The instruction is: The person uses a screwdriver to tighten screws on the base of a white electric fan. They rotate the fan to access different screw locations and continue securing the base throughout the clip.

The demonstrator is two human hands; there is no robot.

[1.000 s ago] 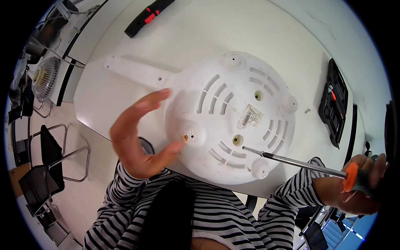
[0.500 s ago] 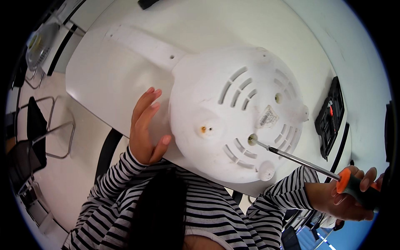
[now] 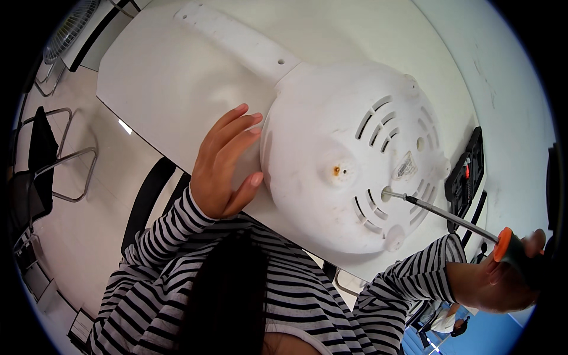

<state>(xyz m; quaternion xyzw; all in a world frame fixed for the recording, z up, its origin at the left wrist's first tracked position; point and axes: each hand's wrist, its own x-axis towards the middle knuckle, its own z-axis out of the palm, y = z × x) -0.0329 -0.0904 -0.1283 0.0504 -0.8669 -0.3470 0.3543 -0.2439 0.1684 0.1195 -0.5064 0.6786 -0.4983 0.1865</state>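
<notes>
A white round plastic housing point(image 3: 313, 130) with a long flat arm point(image 3: 236, 38) lies on the table, its vented underside up. It has curved slots, a rust-stained screw spot and recessed holes. My right hand point(image 3: 503, 281) is closed on the green-black and orange handle of a screwdriver point(image 3: 455, 220). The screwdriver slants to the left, and its tip sits inside a round hole point(image 3: 386, 194) between the slots; the very end is hidden. Beside the housing's left rim is my left hand point(image 3: 225, 165), open with fingers curved and apart. Whether its thumb touches the rim, I cannot tell.
A black tool case point(image 3: 464, 174) with an orange-red item lies at the table's right side. Under everything is the white table point(image 3: 154, 100). Black chairs point(image 3: 44, 148) with metal frames stand on the floor at left, and a fan point(image 3: 71, 26) is at far upper left.
The housing appears shifted to the right in the view, and its arm has swung with it. My left hand is slightly nearer its rim. The screwdriver tip stays in the same hole.
</notes>
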